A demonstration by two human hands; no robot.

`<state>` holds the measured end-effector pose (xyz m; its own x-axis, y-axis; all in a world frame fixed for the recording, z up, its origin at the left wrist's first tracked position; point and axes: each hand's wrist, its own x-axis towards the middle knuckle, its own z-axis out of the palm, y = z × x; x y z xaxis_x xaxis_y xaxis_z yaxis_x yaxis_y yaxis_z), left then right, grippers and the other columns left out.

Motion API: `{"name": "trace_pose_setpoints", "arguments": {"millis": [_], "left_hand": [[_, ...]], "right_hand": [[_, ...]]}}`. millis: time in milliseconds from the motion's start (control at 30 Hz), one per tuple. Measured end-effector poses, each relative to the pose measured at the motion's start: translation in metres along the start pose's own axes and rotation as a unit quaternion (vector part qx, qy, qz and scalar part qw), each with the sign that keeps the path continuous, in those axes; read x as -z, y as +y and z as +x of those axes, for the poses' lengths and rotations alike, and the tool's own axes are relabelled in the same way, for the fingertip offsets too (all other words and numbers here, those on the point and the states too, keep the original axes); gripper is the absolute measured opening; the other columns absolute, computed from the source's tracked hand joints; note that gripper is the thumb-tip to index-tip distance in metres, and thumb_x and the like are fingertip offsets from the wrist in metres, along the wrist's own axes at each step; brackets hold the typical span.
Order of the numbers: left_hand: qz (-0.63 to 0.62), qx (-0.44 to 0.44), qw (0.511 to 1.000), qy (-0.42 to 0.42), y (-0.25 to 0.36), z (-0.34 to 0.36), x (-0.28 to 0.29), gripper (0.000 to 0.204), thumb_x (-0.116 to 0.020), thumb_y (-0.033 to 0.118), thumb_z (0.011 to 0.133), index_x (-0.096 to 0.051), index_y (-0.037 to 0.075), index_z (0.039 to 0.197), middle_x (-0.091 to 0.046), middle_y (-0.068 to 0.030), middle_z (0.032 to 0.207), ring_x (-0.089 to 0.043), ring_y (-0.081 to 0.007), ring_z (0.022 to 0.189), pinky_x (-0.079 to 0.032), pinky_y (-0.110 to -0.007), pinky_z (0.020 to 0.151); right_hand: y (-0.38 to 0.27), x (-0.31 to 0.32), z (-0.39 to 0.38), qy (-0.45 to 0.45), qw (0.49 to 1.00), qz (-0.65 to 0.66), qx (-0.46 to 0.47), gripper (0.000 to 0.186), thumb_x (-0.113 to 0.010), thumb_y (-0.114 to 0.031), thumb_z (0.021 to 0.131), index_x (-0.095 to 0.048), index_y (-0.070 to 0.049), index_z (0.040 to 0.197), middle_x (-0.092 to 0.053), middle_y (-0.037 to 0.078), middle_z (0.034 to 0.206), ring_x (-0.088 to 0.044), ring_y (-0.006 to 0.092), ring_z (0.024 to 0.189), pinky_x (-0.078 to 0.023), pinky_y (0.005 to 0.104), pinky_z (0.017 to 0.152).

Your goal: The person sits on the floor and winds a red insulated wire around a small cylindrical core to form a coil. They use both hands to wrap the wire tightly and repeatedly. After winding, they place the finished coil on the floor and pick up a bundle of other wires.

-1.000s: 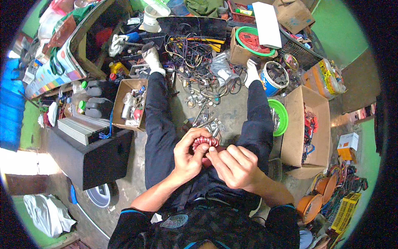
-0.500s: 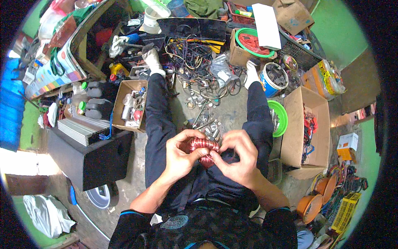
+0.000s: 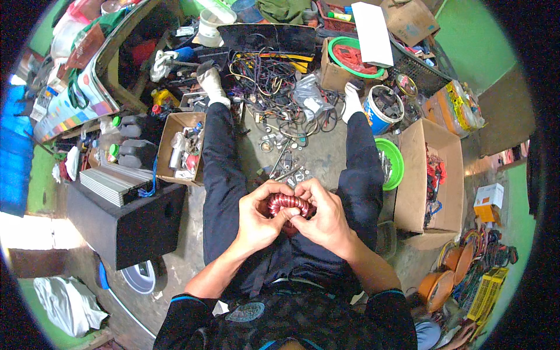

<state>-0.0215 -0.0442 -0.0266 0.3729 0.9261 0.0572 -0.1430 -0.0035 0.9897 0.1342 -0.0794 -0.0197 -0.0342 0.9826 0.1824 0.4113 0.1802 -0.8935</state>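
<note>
Between my hands, above my lap, is a ring-shaped coil of reddish copper wire [image 3: 288, 202], its turns wound close together. My left hand [image 3: 256, 217] grips its left side, fingers behind and thumb across the front. Closed on the right side is my right hand [image 3: 322, 217], its thumb pressed near the left thumb tip and its fingers curled over the top. The lower part of the coil is mostly hidden by the thumbs. Beyond the hands, small metal parts [image 3: 298, 174] lie scattered on the floor between my legs.
A heap of tangled cables [image 3: 265, 76] lies between my feet. To the left stand an open cardboard box [image 3: 165, 153] and a black speaker-like box [image 3: 125, 224] with a finned metal piece [image 3: 114, 182] on top. Right are a green basin [image 3: 396, 164] and a larger carton [image 3: 410, 181].
My right hand has moved in from slightly apart on the right and closed on the coil. The left hand keeps its hold, shifted slightly right.
</note>
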Motion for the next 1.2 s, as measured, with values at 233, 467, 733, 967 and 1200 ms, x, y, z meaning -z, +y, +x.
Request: {"name": "trace_pose_setpoints", "arguments": {"millis": [233, 467, 733, 967, 1200], "left_hand": [[0.084, -0.144, 0.986, -0.016, 0.008, 0.006, 0.004, 0.025, -0.079, -0.006, 0.069, -0.065, -0.003, 0.089, -0.066, -0.0105, 0.089, -0.065, -0.0174, 0.084, -0.052, -0.029, 0.074], [0.009, -0.101, 0.994, -0.037, 0.012, -0.003, 0.006, 0.023, -0.078, -0.006, 0.069, -0.066, -0.004, 0.088, -0.068, -0.0124, 0.089, -0.066, -0.0194, 0.079, -0.053, -0.030, 0.074], [-0.098, 0.015, 0.987, -0.125, 0.008, -0.001, 0.013, 0.026, -0.077, -0.008, 0.071, -0.065, -0.004, 0.095, -0.068, -0.0106, 0.092, -0.065, -0.0149, 0.083, -0.053, -0.028, 0.076], [-0.094, 0.045, 0.989, -0.106, 0.004, -0.009, 0.024, 0.027, -0.076, -0.009, 0.072, -0.065, -0.004, 0.095, -0.067, -0.0092, 0.090, -0.065, -0.0147, 0.081, -0.053, -0.027, 0.074], [-0.047, 0.077, 0.986, -0.143, 0.008, -0.004, 0.030, 0.026, -0.075, -0.008, 0.073, -0.064, -0.003, 0.096, -0.066, -0.0077, 0.091, -0.063, -0.0135, 0.082, -0.051, -0.026, 0.075]], "right_hand": [[0.003, -0.018, -0.004, 0.060, 0.998, 0.011, 0.029, 0.046, -0.070, 0.001, 0.069, -0.048, -0.003, 0.109, -0.062, 0.014, 0.090, -0.066, 0.0335, 0.079, -0.053, 0.0405, 0.069], [0.010, -0.004, -0.006, -0.107, 0.956, 0.260, -0.077, 0.049, -0.074, -0.004, 0.077, -0.051, 0.000, 0.119, -0.063, 0.009, 0.102, -0.063, 0.0172, 0.097, -0.050, 0.0305, 0.083], [0.045, 0.025, 0.001, -0.330, 0.823, 0.448, -0.115, 0.029, -0.069, -0.016, 0.086, -0.060, 0.001, 0.108, -0.065, 0.004, 0.094, -0.061, 0.0109, 0.085, -0.049, 0.0267, 0.075], [0.089, 0.077, 0.041, -0.160, 0.986, 0.036, -0.020, 0.028, -0.077, -0.009, 0.075, -0.054, -0.003, 0.060, -0.050, -0.005, 0.057, -0.041, 0.0049, 0.054, -0.035, 0.0242, 0.048], [0.079, 0.108, 0.049, 0.144, 0.982, -0.098, -0.067, 0.033, -0.076, -0.012, 0.080, -0.050, -0.006, 0.061, -0.043, -0.007, 0.054, -0.035, 0.0010, 0.051, -0.028, 0.0221, 0.045]]}}
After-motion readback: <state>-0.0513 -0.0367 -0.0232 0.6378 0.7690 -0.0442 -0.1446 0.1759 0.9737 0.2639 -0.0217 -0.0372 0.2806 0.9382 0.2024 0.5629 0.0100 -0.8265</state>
